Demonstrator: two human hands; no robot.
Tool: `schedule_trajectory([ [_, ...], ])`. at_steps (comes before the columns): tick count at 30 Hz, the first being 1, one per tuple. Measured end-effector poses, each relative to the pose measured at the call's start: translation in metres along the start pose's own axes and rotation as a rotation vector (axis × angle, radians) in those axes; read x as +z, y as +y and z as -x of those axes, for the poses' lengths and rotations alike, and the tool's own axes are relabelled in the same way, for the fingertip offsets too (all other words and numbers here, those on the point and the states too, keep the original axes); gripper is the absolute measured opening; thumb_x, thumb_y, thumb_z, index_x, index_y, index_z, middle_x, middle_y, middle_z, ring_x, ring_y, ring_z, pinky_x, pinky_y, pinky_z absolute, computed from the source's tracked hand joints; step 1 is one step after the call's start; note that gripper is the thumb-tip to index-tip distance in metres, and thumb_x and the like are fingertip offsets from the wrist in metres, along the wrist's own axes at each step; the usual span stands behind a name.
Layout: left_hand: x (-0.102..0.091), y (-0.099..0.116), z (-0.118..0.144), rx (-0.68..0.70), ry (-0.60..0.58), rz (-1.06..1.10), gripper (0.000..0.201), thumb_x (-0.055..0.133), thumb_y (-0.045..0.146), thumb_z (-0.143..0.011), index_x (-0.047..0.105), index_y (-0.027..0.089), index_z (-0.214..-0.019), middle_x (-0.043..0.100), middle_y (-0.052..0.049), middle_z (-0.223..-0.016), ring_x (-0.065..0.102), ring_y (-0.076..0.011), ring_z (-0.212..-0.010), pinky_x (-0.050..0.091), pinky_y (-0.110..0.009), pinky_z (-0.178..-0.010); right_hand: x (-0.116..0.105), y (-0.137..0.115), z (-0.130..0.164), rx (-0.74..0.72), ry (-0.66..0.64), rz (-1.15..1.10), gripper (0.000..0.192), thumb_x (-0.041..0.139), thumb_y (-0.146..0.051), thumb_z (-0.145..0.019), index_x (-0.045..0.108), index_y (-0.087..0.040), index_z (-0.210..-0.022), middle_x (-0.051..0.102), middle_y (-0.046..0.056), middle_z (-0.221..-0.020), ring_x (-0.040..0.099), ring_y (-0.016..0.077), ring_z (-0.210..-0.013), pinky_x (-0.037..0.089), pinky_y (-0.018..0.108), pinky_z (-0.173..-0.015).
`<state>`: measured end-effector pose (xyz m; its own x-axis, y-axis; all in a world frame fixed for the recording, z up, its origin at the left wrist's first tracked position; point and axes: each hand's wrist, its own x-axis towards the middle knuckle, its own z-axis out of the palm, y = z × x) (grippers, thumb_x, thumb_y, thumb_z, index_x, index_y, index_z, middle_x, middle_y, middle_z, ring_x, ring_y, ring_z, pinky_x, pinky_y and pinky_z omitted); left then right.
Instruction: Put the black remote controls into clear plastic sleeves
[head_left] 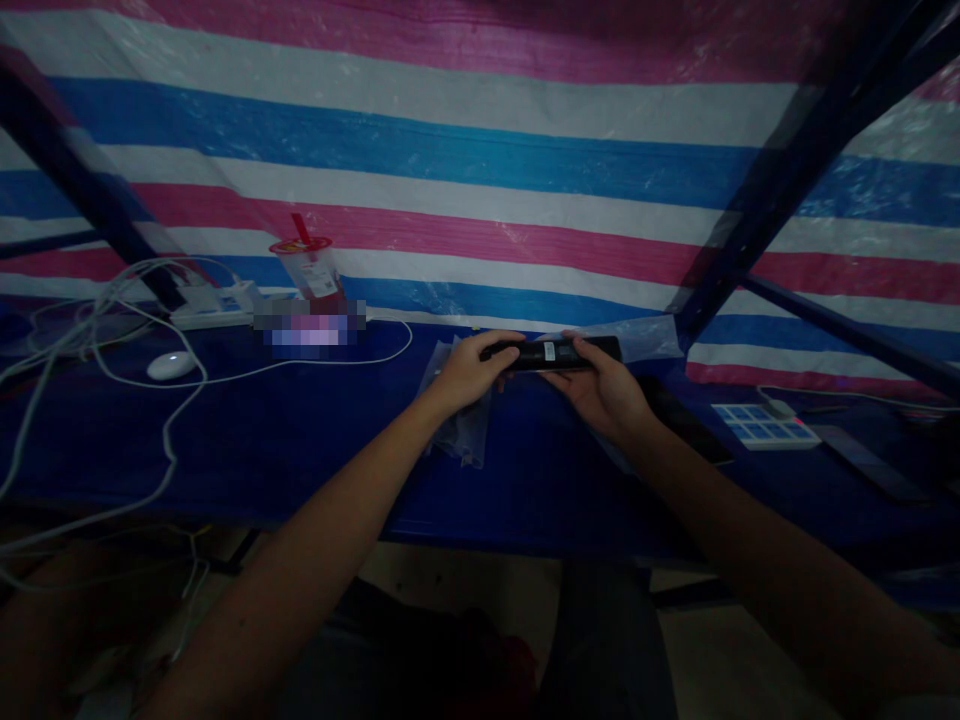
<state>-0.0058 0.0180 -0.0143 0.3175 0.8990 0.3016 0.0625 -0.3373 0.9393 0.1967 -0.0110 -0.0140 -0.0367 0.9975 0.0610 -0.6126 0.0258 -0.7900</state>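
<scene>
A long, narrow black device (534,354) with a small white label lies level between my two hands, above the blue table. Its exact kind does not show. My left hand (471,374) grips the left end, thumb along the top. Around the right part, my right hand (607,388) is closed with its thumb pressed on the upper face. Under my left hand lies a crumpled clear plastic bag (466,440). Another clear plastic bag (654,338) spreads behind my right hand. A dark flat panel (686,425) rests beside my right forearm, partly hidden by it.
On the left are a white mouse (171,365), tangled white cables (97,315), a power strip (214,316) and a cup with a red straw (313,275). A white-and-blue block (765,427) and a phone-like slab (870,463) lie right. A blue post (780,190) stands behind.
</scene>
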Motion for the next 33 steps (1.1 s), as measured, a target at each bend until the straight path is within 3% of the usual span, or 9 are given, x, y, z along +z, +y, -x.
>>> schedule_trajectory([
  [4, 0.0, 0.006, 0.0, -0.168, 0.004, 0.349, 0.022, 0.058, 0.016, -0.093, 0.068, 0.013, -0.113, 0.071, -0.013, -0.09, 0.072, -0.0203, -0.073, 0.058, -0.033, -0.063, 0.0, 0.001, 0.0, -0.016, -0.031, 0.016, 0.014, 0.071, -0.024, -0.087, 0.068, -0.02, -0.1, 0.074, 0.007, -0.102, 0.07, 0.0255, -0.107, 0.057, 0.048, -0.101],
  [10, -0.002, 0.009, 0.001, -0.299, 0.018, 0.452, 0.013, 0.061, 0.008, -0.091, 0.064, 0.006, -0.104, 0.072, -0.015, -0.084, 0.075, -0.0217, -0.073, 0.062, -0.037, -0.075, -0.002, 0.0, 0.0, -0.044, -0.059, 0.048, 0.016, 0.072, -0.025, -0.086, 0.068, -0.023, -0.102, 0.075, 0.006, -0.104, 0.07, 0.0252, -0.109, 0.057, 0.048, -0.101],
  [16, -0.002, 0.007, 0.001, -0.273, 0.058, 0.494, 0.014, 0.068, 0.008, -0.087, 0.065, 0.005, -0.1, 0.071, -0.013, -0.085, 0.074, -0.0214, -0.07, 0.062, -0.04, -0.077, -0.001, -0.001, 0.001, -0.091, -0.092, 0.078, 0.02, 0.074, -0.026, -0.085, 0.067, -0.024, -0.104, 0.075, 0.005, -0.107, 0.07, 0.0254, -0.111, 0.056, 0.049, -0.102],
  [33, -0.001, 0.012, 0.002, -0.266, 0.053, 0.51, 0.012, 0.071, 0.01, -0.085, 0.064, 0.009, -0.095, 0.071, -0.012, -0.085, 0.073, -0.0189, -0.068, 0.062, -0.035, -0.071, 0.005, 0.001, 0.005, -0.089, -0.067, 0.078, 0.018, 0.071, -0.025, -0.086, 0.066, -0.024, -0.102, 0.074, 0.005, -0.108, 0.068, 0.026, -0.113, 0.055, 0.049, -0.103],
])
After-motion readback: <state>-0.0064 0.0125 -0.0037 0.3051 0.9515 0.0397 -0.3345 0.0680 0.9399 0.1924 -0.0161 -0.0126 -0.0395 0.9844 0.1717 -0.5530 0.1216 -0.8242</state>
